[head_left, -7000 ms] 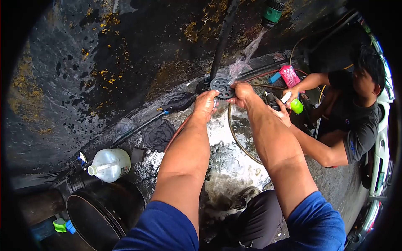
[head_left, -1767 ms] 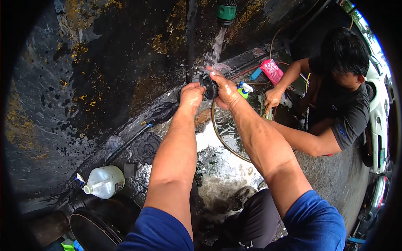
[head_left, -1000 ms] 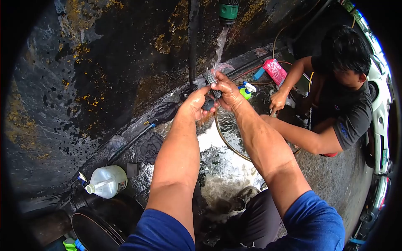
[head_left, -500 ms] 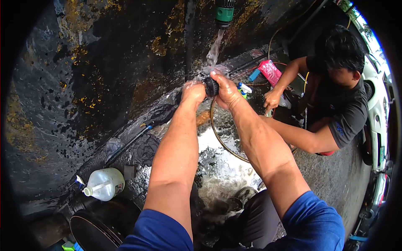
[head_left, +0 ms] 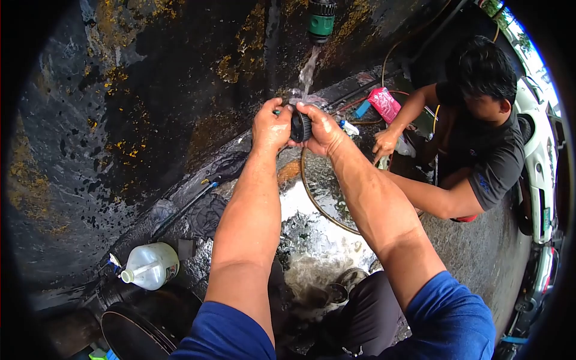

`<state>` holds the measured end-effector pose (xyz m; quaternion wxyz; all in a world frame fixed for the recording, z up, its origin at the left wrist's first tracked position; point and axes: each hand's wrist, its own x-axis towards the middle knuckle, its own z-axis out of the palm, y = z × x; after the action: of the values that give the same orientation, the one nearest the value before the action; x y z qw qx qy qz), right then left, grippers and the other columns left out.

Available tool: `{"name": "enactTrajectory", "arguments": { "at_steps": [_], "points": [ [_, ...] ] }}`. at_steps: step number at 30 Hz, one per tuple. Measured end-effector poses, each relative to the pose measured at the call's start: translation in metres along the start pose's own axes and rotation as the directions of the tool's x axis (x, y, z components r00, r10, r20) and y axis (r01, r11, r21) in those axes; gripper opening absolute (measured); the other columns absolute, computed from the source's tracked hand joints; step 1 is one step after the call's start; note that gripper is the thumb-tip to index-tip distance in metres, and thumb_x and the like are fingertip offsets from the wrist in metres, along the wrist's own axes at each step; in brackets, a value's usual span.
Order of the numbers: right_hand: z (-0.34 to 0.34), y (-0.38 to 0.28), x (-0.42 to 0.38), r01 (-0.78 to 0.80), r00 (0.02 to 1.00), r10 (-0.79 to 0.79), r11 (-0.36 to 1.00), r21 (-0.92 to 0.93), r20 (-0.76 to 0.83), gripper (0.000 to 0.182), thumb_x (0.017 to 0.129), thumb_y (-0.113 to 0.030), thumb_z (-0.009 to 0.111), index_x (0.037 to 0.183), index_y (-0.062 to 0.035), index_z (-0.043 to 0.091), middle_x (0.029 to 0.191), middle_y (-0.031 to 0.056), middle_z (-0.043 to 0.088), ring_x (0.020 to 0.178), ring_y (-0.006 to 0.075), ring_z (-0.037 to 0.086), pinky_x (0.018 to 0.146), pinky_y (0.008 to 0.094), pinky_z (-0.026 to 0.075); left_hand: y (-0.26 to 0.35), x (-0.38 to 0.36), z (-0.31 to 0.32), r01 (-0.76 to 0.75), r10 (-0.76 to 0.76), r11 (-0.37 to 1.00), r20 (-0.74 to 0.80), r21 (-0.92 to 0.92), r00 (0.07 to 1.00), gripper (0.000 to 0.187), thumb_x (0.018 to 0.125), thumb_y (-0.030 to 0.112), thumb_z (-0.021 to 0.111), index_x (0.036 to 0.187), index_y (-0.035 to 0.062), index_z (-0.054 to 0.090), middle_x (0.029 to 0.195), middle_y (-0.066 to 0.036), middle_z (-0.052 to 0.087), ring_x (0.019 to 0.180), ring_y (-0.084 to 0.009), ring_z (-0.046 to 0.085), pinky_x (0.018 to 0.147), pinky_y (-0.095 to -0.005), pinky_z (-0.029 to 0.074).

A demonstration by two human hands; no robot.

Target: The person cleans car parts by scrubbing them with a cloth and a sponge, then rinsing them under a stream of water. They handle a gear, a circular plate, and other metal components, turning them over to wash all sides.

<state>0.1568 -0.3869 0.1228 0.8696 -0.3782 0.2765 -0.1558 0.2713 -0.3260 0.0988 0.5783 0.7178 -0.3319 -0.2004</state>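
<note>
Under a running green tap connector (head_left: pixel 321 25), a stream of water (head_left: pixel 309 69) falls onto both my hands. My right hand (head_left: pixel 322 129) grips a black ridged round cap (head_left: pixel 300 125), its open side turned to the left. Close beside it, my left hand (head_left: pixel 271 125) is closed, its thumb near the cap's rim. A small dark teal bit shows between its thumb and fingers; what it belongs to is hidden.
At right a co-worker (head_left: pixel 480 120) crouches with arms reaching in near mine. A pink packet (head_left: pixel 384 104) lies by the wall. A hose (head_left: pixel 318 204) loops below my hands. A plastic jug (head_left: pixel 150 266) stands at lower left beside a dark round container (head_left: pixel 135 333).
My left hand has turned and moved slightly left and up, its thumb now raised by the cap. The cap's hollow side shows more. Water still runs.
</note>
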Motion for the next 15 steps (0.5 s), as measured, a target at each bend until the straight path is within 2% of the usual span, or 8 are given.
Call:
{"name": "enactTrajectory", "arguments": {
  "at_steps": [2,3,4,5,6,8,10,15],
  "points": [
    [-0.007,0.007,0.009,0.273,0.962,-0.274,0.960,-0.062,-0.002,0.033,0.085,-0.025,0.057,0.114,-0.0100,0.053,0.090,0.0060,0.063,0.073,0.0189,0.062,0.053,0.0331,0.050,-0.023,0.007,0.006,0.006,-0.007,0.993,-0.010,-0.120,1.000,0.027,0.086,0.025,0.063,0.095,-0.0004,0.063,0.080,-0.005,0.065,0.071,-0.0160,0.062,0.062,-0.0285,0.048],
    [-0.012,0.009,0.015,0.286,0.958,-0.286,0.958,-0.002,0.007,0.041,0.080,-0.018,0.058,0.118,-0.0073,0.050,0.091,0.0061,0.061,0.073,0.0185,0.060,0.051,0.0330,0.047,-0.012,0.000,-0.004,0.298,-0.260,0.943,0.228,-0.151,0.938,0.027,0.087,0.029,0.061,0.091,0.0021,0.062,0.079,-0.005,0.064,0.066,-0.0149,0.060,0.056,-0.0274,0.043],
    [-0.011,0.010,0.015,0.284,0.959,-0.284,0.959,-0.001,0.007,0.041,0.080,-0.018,0.058,0.118,-0.0073,0.050,0.091,0.0061,0.061,0.073,0.0185,0.060,0.051,0.0330,0.047,-0.008,-0.007,-0.010,0.566,-0.465,0.817,0.455,-0.109,0.759,0.028,0.088,0.032,0.059,0.086,0.0046,0.061,0.077,-0.004,0.064,0.061,-0.0138,0.059,0.049,-0.0263,0.039],
    [-0.010,0.012,0.014,0.325,0.944,-0.326,0.945,-0.025,-0.049,0.044,0.079,-0.019,0.059,0.120,-0.0071,0.050,0.092,0.0062,0.060,0.074,0.0180,0.059,0.054,0.0325,0.048,-0.013,-0.011,-0.009,0.656,-0.521,0.753,0.555,-0.058,0.648,0.027,0.090,0.035,0.053,0.084,0.0097,0.057,0.071,-0.003,0.061,0.054,-0.0116,0.056,0.042,-0.0235,0.029],
    [-0.012,0.014,0.015,0.364,0.924,-0.367,0.930,-0.051,-0.103,0.046,0.079,-0.019,0.060,0.122,-0.0070,0.049,0.093,0.0064,0.060,0.076,0.0175,0.058,0.058,0.0320,0.048,-0.017,-0.015,-0.009,0.657,-0.524,0.752,0.554,-0.057,0.647,0.027,0.090,0.035,0.053,0.084,0.0097,0.057,0.071,-0.003,0.061,0.054,-0.0116,0.056,0.042,-0.0235,0.029],
    [-0.013,0.019,0.020,0.398,0.905,-0.407,0.912,-0.097,-0.122,0.049,0.077,-0.020,0.061,0.123,-0.0076,0.049,0.097,0.0067,0.058,0.084,0.0180,0.055,0.066,0.0345,0.048,-0.024,-0.020,-0.008,0.808,-0.481,0.578,0.750,-0.118,0.454,0.024,0.091,0.033,0.050,0.087,0.0101,0.057,0.070,-0.003,0.061,0.053,-0.0130,0.057,0.040,-0.0232,0.029],
    [-0.014,0.023,0.021,0.384,0.904,-0.403,0.913,-0.138,-0.146,0.048,0.078,-0.020,0.060,0.124,-0.0080,0.049,0.103,0.0069,0.057,0.091,0.0185,0.053,0.075,0.0373,0.047,-0.025,-0.022,-0.002,0.812,-0.429,0.541,0.759,-0.218,0.489,0.024,0.092,0.032,0.047,0.090,0.0097,0.058,0.072,-0.003,0.063,0.052,-0.0138,0.057,0.038,-0.0228,0.027],
    [-0.010,0.013,0.014,0.404,0.894,-0.413,0.911,-0.083,-0.175,0.041,0.082,-0.021,0.060,0.120,-0.0085,0.051,0.107,0.0050,0.056,0.098,0.0189,0.053,0.088,0.0357,0.044,-0.024,-0.014,0.003,0.625,-0.439,0.764,0.580,-0.161,0.686,0.018,0.090,0.026,0.054,0.096,0.0108,0.062,0.078,-0.003,0.063,0.057,-0.0130,0.057,0.044,-0.0270,0.031]
  ]
}}
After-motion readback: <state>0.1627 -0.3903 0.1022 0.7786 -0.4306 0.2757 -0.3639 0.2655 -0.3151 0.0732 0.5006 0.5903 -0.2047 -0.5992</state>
